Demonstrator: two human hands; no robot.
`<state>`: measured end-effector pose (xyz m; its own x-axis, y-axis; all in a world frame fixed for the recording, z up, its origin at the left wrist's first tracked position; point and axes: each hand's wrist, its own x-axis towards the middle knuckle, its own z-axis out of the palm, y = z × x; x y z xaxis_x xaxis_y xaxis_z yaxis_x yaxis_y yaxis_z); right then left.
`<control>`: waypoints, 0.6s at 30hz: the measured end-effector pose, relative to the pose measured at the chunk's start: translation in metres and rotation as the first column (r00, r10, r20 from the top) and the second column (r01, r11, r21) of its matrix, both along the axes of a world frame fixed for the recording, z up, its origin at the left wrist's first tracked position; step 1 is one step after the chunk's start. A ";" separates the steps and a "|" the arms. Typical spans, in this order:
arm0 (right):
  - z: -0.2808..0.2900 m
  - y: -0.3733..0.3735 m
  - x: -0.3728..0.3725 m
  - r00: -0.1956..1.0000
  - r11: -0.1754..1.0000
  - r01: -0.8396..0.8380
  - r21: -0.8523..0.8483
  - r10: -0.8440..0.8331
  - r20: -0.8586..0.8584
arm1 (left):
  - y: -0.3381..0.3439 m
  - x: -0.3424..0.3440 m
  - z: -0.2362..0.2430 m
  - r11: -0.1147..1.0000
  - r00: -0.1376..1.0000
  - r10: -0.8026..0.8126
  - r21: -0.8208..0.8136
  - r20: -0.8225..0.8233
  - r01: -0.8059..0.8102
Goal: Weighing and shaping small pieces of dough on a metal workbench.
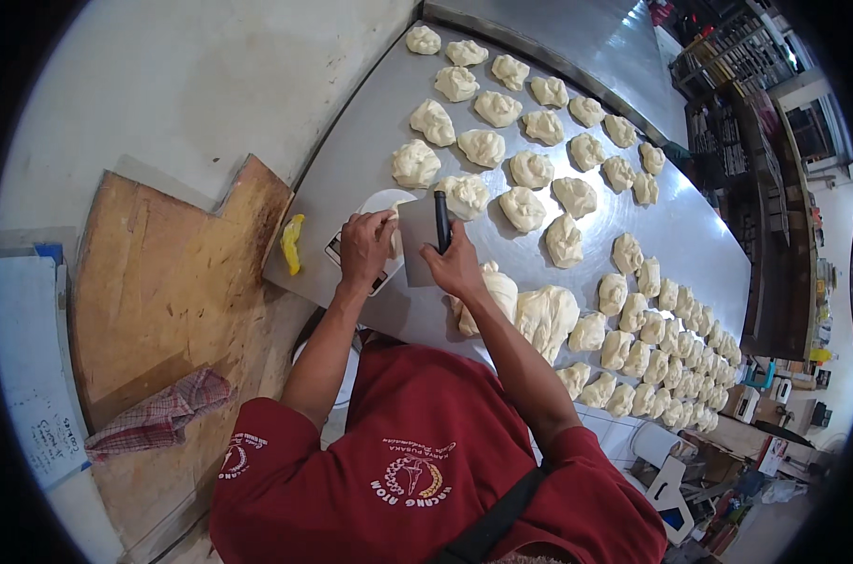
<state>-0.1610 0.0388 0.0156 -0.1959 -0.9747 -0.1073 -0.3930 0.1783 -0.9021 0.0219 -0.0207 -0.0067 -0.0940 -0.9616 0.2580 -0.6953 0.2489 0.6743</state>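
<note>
My left hand rests on a small digital scale with a round white plate, its fingers closed on a small piece of pale dough. Just beside it, my right hand grips a dough scraper with a flat metal blade and a black handle, held upright next to the scale. A large lump of dough lies just right of my right forearm. Several rows of portioned dough pieces cover the steel table beyond my hands.
A worn wooden board lies to the left, with a checked cloth at its near edge. A yellow item sits at the table's left edge. More dough pieces line the right side. Shelves stand beyond.
</note>
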 end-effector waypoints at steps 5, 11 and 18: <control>-0.022 -0.010 0.015 1.000 1.000 0.002 -0.024 -0.003 -0.028 | 0.002 0.007 0.004 0.998 0.997 -0.008 0.069 -0.080 0.013; -0.040 -0.020 0.021 0.999 0.995 -0.040 -0.096 0.038 -0.023 | 0.020 0.002 0.028 0.983 0.989 -0.134 -0.135 -0.059 0.125; 0.007 -0.034 -0.009 0.909 0.989 0.008 0.145 -0.068 0.412 | 0.091 -0.020 0.077 0.912 0.780 -0.384 -0.070 -0.494 0.405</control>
<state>-0.1697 0.0051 0.0222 -0.1408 -0.9373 -0.3189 0.0212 0.3192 -0.9474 0.0017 0.0703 0.0705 -0.3392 -0.8783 0.3370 -0.1195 0.3955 0.9106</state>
